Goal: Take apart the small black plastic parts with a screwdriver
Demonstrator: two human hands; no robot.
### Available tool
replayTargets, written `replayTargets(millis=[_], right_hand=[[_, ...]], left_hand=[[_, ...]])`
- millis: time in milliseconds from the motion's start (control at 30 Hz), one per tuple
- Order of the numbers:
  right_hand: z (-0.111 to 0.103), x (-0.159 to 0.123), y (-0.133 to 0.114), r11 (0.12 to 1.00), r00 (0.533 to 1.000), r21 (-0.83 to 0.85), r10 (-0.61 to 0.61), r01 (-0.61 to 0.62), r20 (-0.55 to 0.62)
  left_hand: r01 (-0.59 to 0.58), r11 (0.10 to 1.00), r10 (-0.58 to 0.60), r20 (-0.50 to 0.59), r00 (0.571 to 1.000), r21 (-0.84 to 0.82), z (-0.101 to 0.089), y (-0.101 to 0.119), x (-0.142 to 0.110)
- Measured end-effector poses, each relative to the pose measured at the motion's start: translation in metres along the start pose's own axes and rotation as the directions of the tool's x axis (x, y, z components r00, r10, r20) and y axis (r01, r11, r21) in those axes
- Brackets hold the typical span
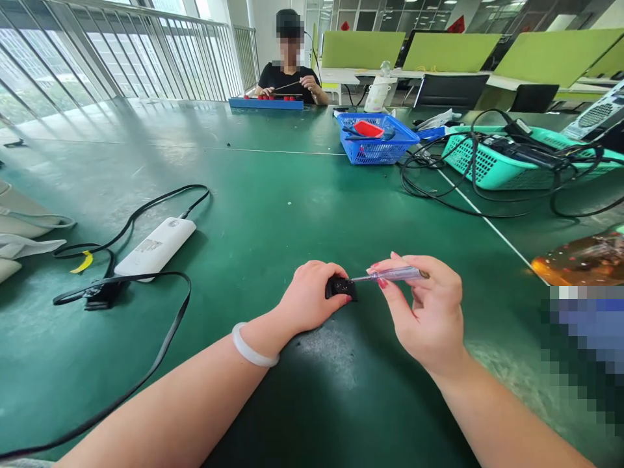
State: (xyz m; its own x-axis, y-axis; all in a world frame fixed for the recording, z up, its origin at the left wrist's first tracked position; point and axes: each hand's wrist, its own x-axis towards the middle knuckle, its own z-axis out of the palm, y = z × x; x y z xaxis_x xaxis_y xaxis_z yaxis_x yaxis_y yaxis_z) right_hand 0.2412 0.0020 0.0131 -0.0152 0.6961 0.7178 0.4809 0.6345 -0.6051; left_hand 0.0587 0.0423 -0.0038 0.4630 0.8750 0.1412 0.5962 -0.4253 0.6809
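My left hand (312, 298) is closed around a small black part (341, 287) that rests on the green table (273, 195). My right hand (429, 312) pinches a small screwdriver with a clear handle (396, 275); its thin metal tip points left and touches the black part. A white bangle (252, 350) sits on my left wrist. Both hands are low and near the table's front middle.
A white power bank (156, 247) with black cables (136, 286) lies to the left. A blue basket (376, 140) and a teal basket of cables (492, 162) stand at the back right. Another person (290, 71) works at a blue tray (266, 103) on the far side.
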Motion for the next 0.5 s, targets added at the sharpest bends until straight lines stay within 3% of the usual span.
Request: replayTargets(millis=[300,500], right_hand=[[-0.001,0.024,0.009,1.0,0.988,0.014,0.011,-0.014,0.151],[0.005,0.01,0.036,0.988,0.999,0.156,0.021,-0.015,-0.039]], left_hand=[[-0.014,1.0,0.014,0.001,1.0,-0.001,-0.003,-0.001,0.001],[0.025,1.0,-0.025,0.017,1.0,-0.012,-0.004,0.002,0.0]])
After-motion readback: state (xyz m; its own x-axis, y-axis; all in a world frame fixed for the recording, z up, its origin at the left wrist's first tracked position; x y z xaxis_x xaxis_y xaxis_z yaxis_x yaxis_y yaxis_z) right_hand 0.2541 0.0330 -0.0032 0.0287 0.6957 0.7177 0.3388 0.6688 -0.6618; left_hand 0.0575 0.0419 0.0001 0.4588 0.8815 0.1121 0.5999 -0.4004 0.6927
